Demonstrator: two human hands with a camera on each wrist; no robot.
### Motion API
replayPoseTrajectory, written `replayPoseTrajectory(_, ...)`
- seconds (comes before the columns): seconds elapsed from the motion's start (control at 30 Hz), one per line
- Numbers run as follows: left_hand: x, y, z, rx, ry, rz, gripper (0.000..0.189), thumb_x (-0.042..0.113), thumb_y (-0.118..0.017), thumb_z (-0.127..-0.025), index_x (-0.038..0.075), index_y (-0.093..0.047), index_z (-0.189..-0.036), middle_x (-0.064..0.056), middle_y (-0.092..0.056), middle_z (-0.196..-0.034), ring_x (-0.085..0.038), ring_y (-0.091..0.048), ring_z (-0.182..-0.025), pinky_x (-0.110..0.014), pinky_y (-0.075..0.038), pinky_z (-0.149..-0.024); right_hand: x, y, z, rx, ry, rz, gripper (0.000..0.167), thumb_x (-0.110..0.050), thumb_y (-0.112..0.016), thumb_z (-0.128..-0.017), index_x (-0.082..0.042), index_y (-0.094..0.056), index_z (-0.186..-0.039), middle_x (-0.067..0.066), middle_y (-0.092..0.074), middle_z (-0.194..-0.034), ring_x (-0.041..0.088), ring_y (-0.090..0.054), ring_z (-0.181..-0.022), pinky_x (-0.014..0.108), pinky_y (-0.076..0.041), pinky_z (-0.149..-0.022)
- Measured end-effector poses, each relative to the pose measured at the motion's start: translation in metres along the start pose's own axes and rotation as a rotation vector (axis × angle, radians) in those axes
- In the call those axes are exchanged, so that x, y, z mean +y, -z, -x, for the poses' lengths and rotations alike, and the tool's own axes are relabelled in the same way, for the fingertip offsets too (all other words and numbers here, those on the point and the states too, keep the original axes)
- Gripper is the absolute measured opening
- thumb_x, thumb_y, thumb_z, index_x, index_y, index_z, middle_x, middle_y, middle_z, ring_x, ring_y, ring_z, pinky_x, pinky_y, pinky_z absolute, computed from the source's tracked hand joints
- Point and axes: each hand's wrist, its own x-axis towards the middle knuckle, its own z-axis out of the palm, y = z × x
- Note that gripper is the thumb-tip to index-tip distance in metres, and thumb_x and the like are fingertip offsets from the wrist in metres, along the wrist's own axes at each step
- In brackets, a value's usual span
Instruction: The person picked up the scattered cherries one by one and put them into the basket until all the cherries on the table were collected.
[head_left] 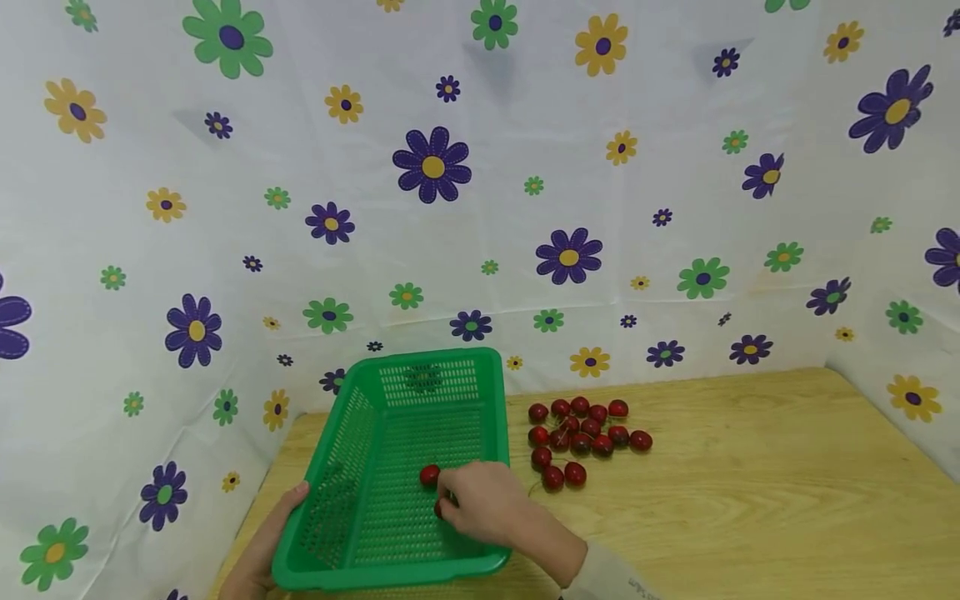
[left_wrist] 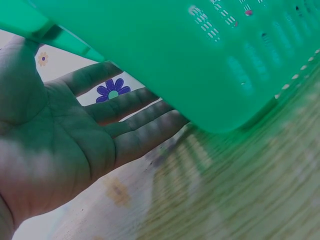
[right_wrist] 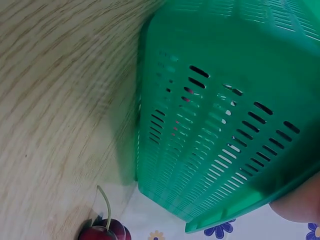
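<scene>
A green plastic basket with slotted walls stands on the table, tilted in view. My left hand holds its left rim, the thumb over the edge; in the left wrist view that hand's fingers stretch along the outside wall. Inside the basket, my right hand has curled fingers and pinches a dark red cherry, mostly hidden by the thumb. Just beyond the fingers, another cherry lies on the basket floor. In the right wrist view the slotted wall hides most of the right hand.
Right of the basket, several red cherries with stems lie grouped on the wooden table. A white cloth with printed flowers hangs behind the table and along its sides.
</scene>
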Motion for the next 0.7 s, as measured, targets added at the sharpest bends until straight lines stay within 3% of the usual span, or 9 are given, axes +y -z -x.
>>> replayPoseTrajectory(0.23,0.001,0.000,0.002,-0.040,0.014,0.026,0.093,0.067,-0.027,-0.099,0.000,0.003,-0.156,-0.011,-0.062,-0.113,-0.028,-0.065,-0.102,-0.049,-0.053,-0.093,-0.002,0.001,0.003,0.004,0.010,0.029,0.007,-0.020,-0.064,-0.092,-0.022,-0.071,-0.090,-0.014,-0.057,-0.063,-0.001,-0.040,-0.048,0.016,-0.034,-0.041)
replayPoseTrajectory(0.5,0.001,-0.001,0.011,-0.116,0.123,0.144,0.098,0.078,-0.032,-0.091,0.006,-0.011,-0.154,-0.016,-0.062,-0.116,-0.032,-0.065,-0.107,-0.053,-0.049,-0.099,-0.002,-0.002,0.004,0.040,0.010,-0.015,0.011,-0.021,-0.062,-0.093,-0.022,-0.070,-0.086,-0.017,-0.051,-0.059,-0.002,-0.039,-0.047,0.015,-0.033,-0.042)
replayPoseTrajectory(0.7,0.002,-0.002,0.012,-0.173,0.128,0.179,0.092,0.078,-0.030,-0.092,0.006,-0.021,-0.149,-0.016,-0.061,-0.117,-0.031,-0.064,-0.108,-0.052,-0.048,-0.100,-0.002,-0.003,0.004,0.067,0.009,-0.043,0.012,-0.020,-0.060,-0.094,-0.021,-0.071,-0.088,-0.017,-0.050,-0.059,-0.003,-0.039,-0.047,0.015,-0.033,-0.042)
